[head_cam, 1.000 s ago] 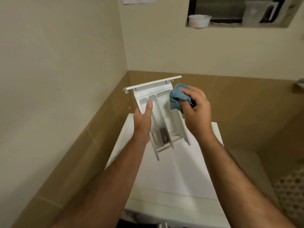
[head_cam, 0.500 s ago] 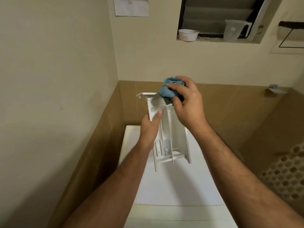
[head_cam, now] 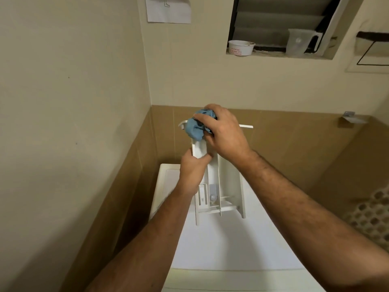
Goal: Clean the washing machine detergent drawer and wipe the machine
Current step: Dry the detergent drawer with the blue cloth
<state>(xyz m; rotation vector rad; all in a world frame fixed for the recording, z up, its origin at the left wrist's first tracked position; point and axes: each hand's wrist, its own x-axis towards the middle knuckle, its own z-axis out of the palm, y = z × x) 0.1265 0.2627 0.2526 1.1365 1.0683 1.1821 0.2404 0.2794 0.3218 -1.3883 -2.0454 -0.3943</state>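
I hold the white detergent drawer (head_cam: 229, 192) in the air above the white washing machine top (head_cam: 221, 245). The drawer's front panel points away from me and its compartments face up. My left hand (head_cam: 193, 171) grips the drawer's left wall near the middle, thumb over the edge. My right hand (head_cam: 225, 133) holds a bunched blue cloth (head_cam: 195, 128) and presses it into the far left end of the drawer, by the front panel. The hand and cloth hide most of that end.
The machine stands in a corner, with a wall close on the left and a tiled wall behind. A window sill up high holds a white bowl (head_cam: 241, 47) and a clear jug (head_cam: 300, 42). A perforated basket (head_cam: 372, 216) is at the right edge.
The cloth in my right hand has moved from the drawer's right side up and over to its far left end. My left hand's grip has shifted slightly. The camera has tilted upward.
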